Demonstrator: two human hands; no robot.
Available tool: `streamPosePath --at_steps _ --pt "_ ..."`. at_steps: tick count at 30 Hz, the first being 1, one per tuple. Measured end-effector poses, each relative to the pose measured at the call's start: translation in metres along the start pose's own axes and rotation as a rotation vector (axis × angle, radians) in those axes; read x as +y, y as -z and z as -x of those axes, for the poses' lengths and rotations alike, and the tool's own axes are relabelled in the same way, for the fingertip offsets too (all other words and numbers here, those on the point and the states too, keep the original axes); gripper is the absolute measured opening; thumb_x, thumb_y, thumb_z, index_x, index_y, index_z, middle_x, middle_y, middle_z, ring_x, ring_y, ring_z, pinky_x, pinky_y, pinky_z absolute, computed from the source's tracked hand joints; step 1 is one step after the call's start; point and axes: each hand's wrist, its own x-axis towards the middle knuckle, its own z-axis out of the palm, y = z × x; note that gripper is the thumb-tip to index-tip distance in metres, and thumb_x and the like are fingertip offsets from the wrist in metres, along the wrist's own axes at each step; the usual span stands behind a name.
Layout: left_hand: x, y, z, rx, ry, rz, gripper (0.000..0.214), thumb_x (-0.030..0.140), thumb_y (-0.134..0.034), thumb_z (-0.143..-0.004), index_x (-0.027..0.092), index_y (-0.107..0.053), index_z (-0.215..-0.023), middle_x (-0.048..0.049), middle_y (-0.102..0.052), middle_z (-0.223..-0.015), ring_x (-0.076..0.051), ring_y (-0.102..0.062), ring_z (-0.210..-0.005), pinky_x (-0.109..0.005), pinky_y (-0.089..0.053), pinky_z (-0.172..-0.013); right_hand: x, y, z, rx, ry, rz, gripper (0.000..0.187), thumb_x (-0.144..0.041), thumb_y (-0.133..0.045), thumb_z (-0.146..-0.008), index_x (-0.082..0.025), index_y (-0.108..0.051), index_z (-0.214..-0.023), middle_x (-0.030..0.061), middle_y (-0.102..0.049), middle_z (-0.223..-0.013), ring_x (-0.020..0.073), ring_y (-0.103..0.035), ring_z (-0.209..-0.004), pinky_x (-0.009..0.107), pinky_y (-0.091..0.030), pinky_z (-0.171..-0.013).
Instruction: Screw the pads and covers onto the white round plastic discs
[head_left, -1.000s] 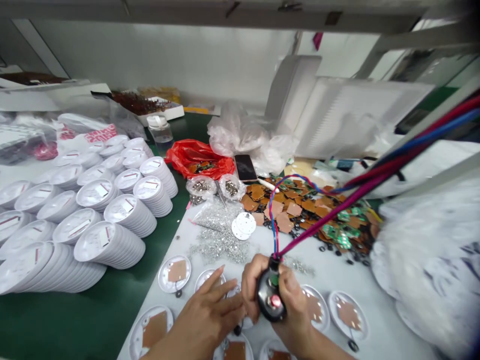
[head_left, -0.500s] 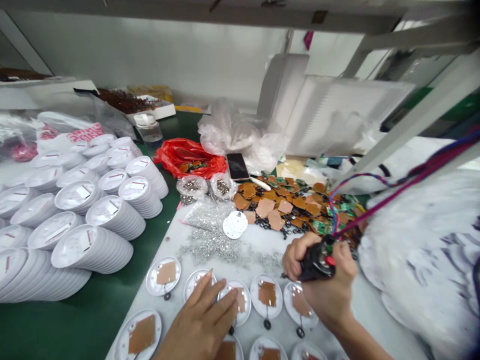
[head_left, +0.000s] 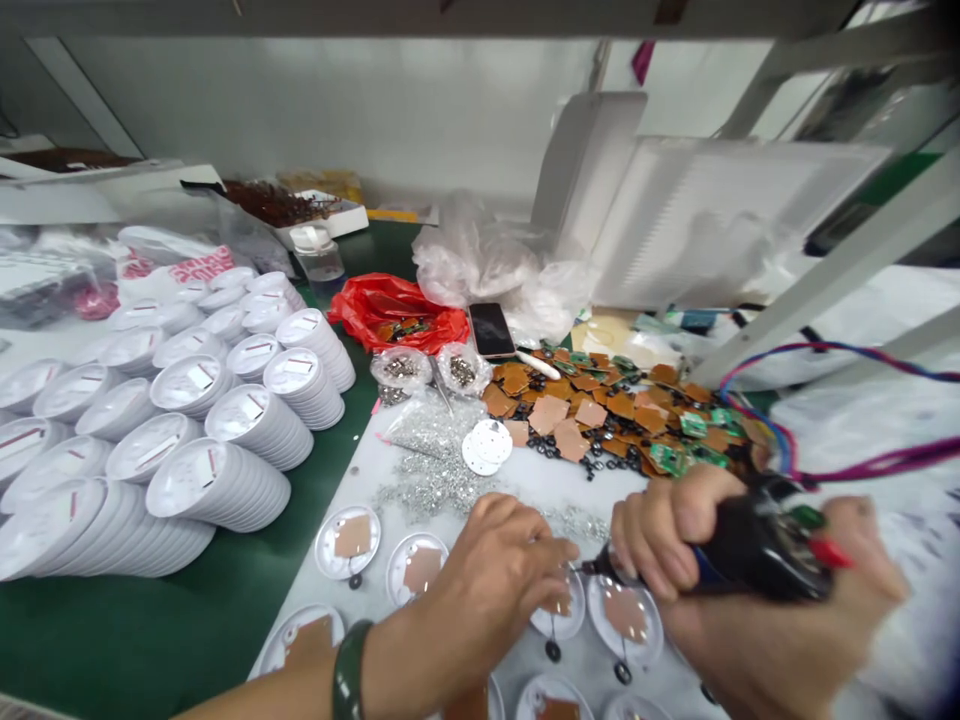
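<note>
My right hand is wrapped round a black electric screwdriver with a red button, tilted so its bit points left. My left hand, a dark green bangle at its wrist, has thumb and fingers pinched together right at the bit's tip. Whatever the fingertips hold is too small to make out. Both meet above a round white cover with a brown circuit board in it. Beside it lies another such cover, a black disc hanging from it by a wire.
Loose silver screws lie behind the covers, near white discs. Brown boards are heaped at the back right, a phone behind them. Stacked white cups fill the left. Coloured wires cross at right.
My left hand has moved right and up from over the covers, its fingers closing at the screwdriver's tip. My right hand with the screwdriver has shifted right, and the view has turned slightly left.
</note>
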Motion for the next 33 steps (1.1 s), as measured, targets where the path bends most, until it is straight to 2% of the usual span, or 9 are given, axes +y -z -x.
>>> streamPosePath --at_steps 3,7,10,16,19,23,33 --pt "-0.003 0.001 -0.006 -0.048 0.000 0.062 0.012 0.028 -0.070 -0.097 0.023 -0.072 -0.087 0.0040 -0.065 -0.081 -0.015 -0.058 -0.084 -0.034 -0.038 -0.089 -0.004 -0.006 0.000 -0.029 -0.038 -0.014 0.057 -0.070 -0.054 -0.083 -0.020 -0.065 -0.057 0.0012 -0.047 -0.041 0.0153 -0.045 -0.036 0.030 -0.041 -0.039" --pt "-0.007 0.009 0.000 0.034 0.022 0.177 0.010 0.024 -0.081 -0.088 0.019 -0.072 -0.085 0.0035 -0.070 -0.082 -0.014 -0.062 -0.082 -0.033 -0.038 -0.090 -0.004 -0.014 -0.002 -0.055 -0.053 -0.034 0.056 -0.069 -0.054 -0.083 -0.020 -0.065 -0.057 0.0009 -0.048 -0.041 0.0153 -0.045 -0.035 0.030 -0.041 -0.039" --pt "-0.008 0.015 0.008 0.077 0.115 0.287 0.018 0.022 -0.088 -0.080 0.018 -0.071 -0.079 0.0036 -0.070 -0.080 -0.015 -0.063 -0.082 -0.033 -0.038 -0.088 0.000 -0.021 -0.004 -0.087 -0.061 -0.089 0.057 -0.069 -0.052 -0.085 -0.020 -0.065 -0.058 -0.0003 -0.047 -0.041 0.0141 -0.044 -0.034 0.030 -0.041 -0.039" --pt "-0.007 0.023 0.024 0.105 0.249 0.509 0.013 0.011 -0.081 -0.086 0.019 -0.073 -0.079 0.0049 -0.071 -0.082 -0.013 -0.064 -0.085 -0.030 -0.039 -0.091 0.007 -0.034 -0.003 -0.134 -0.095 -0.147 0.056 -0.069 -0.053 -0.084 -0.020 -0.063 -0.058 -0.0023 -0.045 -0.040 0.0116 -0.042 -0.032 0.027 -0.039 -0.037" --pt "-0.003 0.023 0.031 0.132 0.315 0.505 0.018 0.006 -0.080 -0.084 0.019 -0.074 -0.075 0.0057 -0.070 -0.077 -0.012 -0.064 -0.081 -0.030 -0.038 -0.088 0.011 -0.037 -0.002 -0.110 -0.108 -0.150 0.060 -0.070 -0.047 -0.087 -0.020 -0.063 -0.057 -0.0023 -0.043 -0.040 0.0115 -0.042 -0.031 0.027 -0.040 -0.037" --pt "-0.001 0.022 0.035 0.175 0.389 0.464 0.020 0.006 -0.089 -0.075 0.019 -0.073 -0.071 0.0061 -0.069 -0.072 -0.013 -0.063 -0.077 -0.031 -0.037 -0.086 0.016 -0.040 -0.002 -0.098 -0.113 -0.154 0.063 -0.071 -0.045 -0.088 -0.020 -0.064 -0.057 -0.0023 -0.043 -0.039 0.0115 -0.043 -0.032 0.027 -0.042 -0.037" --pt "-0.003 0.017 0.038 0.162 0.529 0.497 0.029 0.010 -0.094 -0.068 0.018 -0.066 -0.065 0.0050 -0.070 -0.075 -0.016 -0.062 -0.082 -0.031 -0.039 -0.082 0.019 -0.046 0.000 -0.143 -0.092 -0.146 0.059 -0.069 -0.045 -0.088 -0.021 -0.065 -0.059 -0.0009 -0.045 -0.040 0.0129 -0.044 -0.032 0.028 -0.041 -0.037"
